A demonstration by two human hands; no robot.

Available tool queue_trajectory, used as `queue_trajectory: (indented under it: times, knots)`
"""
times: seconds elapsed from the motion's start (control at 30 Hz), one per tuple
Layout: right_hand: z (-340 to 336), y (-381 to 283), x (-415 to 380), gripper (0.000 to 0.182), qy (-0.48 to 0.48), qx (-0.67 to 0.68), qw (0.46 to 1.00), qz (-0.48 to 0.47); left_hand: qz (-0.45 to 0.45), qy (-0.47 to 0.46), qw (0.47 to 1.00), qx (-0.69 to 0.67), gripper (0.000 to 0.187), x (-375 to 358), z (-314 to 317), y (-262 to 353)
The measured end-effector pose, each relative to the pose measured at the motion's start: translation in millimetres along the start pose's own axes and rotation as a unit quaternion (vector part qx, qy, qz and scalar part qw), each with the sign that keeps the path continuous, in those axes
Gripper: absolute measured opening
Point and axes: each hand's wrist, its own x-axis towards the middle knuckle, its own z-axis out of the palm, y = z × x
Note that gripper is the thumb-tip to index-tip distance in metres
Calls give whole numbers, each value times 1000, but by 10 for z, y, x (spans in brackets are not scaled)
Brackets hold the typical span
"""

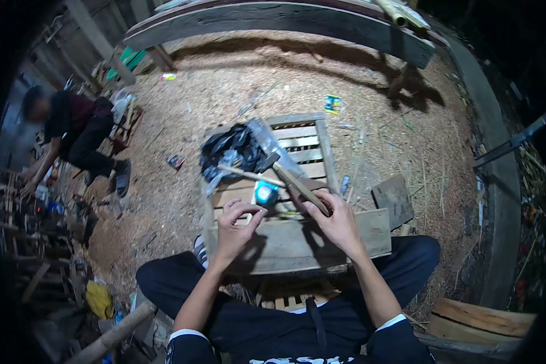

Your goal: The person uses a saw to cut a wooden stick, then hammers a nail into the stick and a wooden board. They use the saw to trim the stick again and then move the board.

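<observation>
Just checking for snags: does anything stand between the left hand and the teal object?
Nothing visible does: the teal object lies just beyond the left hand. The stick is on its far side, and the hammer, held in the right hand, is to its right.

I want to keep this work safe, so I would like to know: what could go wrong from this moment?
1. The right hand holds a hammer, and the left hand is close by; a careless swing might hit it.
2. The tape measure sits close to the hammer, so it could be knocked.
3. The wooden crate has open gaps in its top; small things could perhaps drop through.
</observation>
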Motion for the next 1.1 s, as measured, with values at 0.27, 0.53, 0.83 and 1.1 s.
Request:
queue_trajectory:
  times: [0.27,0.53,0.83,1.1]
  knots:
    - [730,-413,-448,32,-134,16,990,-45,-169,125,976,-59,10,-910,-772,-455]
    - [1374,-355,-594,22,-148,124,980,-45,-42,193,974,113,7,-1113,-843,-742]
    - [1874,-677,-470,39,-115,155,981,17,-73,182,979,62,10,-1113,-718,-886]
    - [2186,-635,-429,36,-110,202,973,32,-91,194,977,7,9,-1061,-658,-820]
